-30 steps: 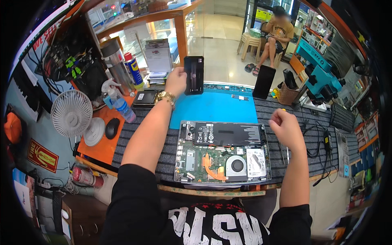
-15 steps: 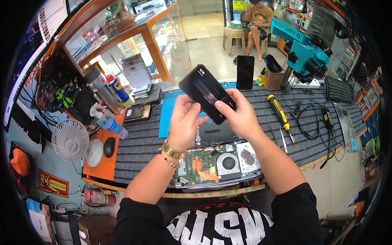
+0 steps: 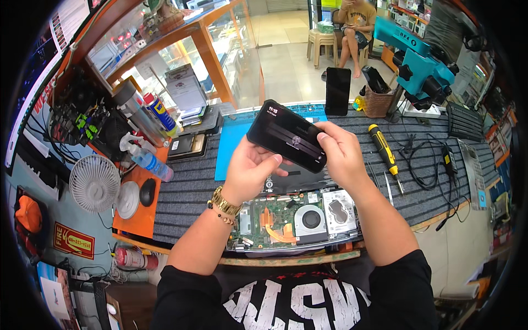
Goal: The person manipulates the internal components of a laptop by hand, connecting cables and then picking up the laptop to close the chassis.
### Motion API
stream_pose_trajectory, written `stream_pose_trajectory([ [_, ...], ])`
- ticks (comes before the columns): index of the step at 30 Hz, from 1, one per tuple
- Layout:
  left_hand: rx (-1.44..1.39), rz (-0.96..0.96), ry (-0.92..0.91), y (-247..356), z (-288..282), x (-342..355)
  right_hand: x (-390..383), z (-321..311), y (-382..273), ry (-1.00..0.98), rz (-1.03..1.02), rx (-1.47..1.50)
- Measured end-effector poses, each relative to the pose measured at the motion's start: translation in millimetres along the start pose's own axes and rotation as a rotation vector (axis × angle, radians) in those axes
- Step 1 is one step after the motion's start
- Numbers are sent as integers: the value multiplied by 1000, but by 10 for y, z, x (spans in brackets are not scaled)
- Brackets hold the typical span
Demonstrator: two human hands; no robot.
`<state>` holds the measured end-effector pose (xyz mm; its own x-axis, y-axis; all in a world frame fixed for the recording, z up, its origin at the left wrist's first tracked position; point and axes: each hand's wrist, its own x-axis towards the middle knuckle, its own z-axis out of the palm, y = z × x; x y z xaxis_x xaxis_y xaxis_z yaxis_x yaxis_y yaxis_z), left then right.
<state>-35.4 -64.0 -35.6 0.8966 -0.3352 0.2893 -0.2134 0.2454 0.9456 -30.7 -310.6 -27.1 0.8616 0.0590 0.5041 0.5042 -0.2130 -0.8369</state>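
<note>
A black phone (image 3: 280,132) with a lit, dark screen is held tilted sideways, screen up, between my hands. My left hand (image 3: 250,170) grips its left end from below, thumb near the lower edge. My right hand (image 3: 344,157) holds its right end, thumb on the front. Beneath them lies an opened laptop (image 3: 291,223), its board, fan, drive and battery exposed and partly hidden by my hands. A blue mat (image 3: 231,137) is behind. A yellow-black screwdriver (image 3: 382,148) and tweezers (image 3: 386,184) lie right of my right hand.
Another phone (image 3: 338,91) stands behind, beside a basket (image 3: 378,102). A teal microscope (image 3: 426,77), cables (image 3: 429,170) and keyboard (image 3: 465,121) occupy the right. A fan (image 3: 93,181), bottle (image 3: 151,159) and mouse (image 3: 147,192) are left. A person (image 3: 355,33) sits beyond.
The phone has come from upright in my left hand at the back to between both hands, turning sideways. My right hand, earlier without it, now grips it too. The view has shifted.
</note>
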Motion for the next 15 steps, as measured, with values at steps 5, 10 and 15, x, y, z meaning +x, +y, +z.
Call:
stream_pose_trajectory([
  [5, -89, -32, 94, -80, -34, 69, 6, 13, 82, -8, 0, 76],
  [10, -54, -22, 96, -148, -5, 113, 53, 86, 131, 0, 54, 23],
  [15, -52, -22, 35, -182, 78, 72, 51, 53, 135, 9, 32, -217],
])
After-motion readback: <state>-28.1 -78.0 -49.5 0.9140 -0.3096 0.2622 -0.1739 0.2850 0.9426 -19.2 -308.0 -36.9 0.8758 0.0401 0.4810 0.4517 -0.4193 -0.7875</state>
